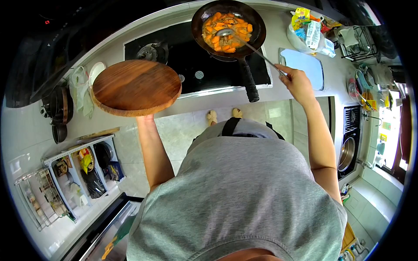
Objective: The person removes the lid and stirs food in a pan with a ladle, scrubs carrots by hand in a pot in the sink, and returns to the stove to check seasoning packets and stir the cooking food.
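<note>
My right hand [298, 82] is closed around the end of a long metal ladle [257, 50]. The ladle's bowl rests among orange chunks, likely carrot, and browned bits [227, 32] in a dark wok [198, 26]. The wok sits on the black stove [183, 45], its wrapped handle pointing towards me. On the left, a thick round wooden board [137, 85] is held up in front of the stove's left part. My left hand [146, 117] is under it, holding it; the board hides the fingers.
A pale blue cutting board [302, 67] lies right of the stove, below a bag of packets [311, 32]. A sink [347, 154] is at the far right. Dark pots [58, 106] and a plastic bag [79, 87] stand left, above a storage rack [82, 174].
</note>
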Demonstrator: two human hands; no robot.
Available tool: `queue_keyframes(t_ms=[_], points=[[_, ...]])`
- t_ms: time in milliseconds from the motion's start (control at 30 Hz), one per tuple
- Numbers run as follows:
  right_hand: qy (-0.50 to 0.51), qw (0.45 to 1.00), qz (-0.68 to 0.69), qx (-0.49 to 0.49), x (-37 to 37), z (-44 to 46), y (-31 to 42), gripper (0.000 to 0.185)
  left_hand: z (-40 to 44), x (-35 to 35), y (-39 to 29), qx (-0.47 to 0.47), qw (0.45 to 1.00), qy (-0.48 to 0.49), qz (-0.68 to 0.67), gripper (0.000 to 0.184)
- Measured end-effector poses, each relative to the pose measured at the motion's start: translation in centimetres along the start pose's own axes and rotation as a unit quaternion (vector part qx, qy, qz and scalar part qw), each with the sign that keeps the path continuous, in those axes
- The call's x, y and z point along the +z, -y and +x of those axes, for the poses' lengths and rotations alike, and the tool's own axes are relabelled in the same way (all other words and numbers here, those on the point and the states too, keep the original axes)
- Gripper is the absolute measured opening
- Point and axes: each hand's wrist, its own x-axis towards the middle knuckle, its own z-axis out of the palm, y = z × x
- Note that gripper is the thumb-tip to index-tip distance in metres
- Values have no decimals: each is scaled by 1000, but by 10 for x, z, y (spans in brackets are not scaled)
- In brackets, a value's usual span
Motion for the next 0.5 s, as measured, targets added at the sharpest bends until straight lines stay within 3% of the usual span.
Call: queue_keyframes(t_ms=[67,167,367,500], points=[[-21,998,-42,-50,7,-1,2,39,4,1,-3,1,1000,0,1,36],[0,999,-47,-5,-8,-9,13,39,0,1,-2,2,1000,0,2,35],[-45,996,-61,-39,13,24,18,41,4,8,3,1,1000,5,7,35],[-19,993,-110,-42,15,17,5,39,-3,3,0,3,1000,2,7,35]])
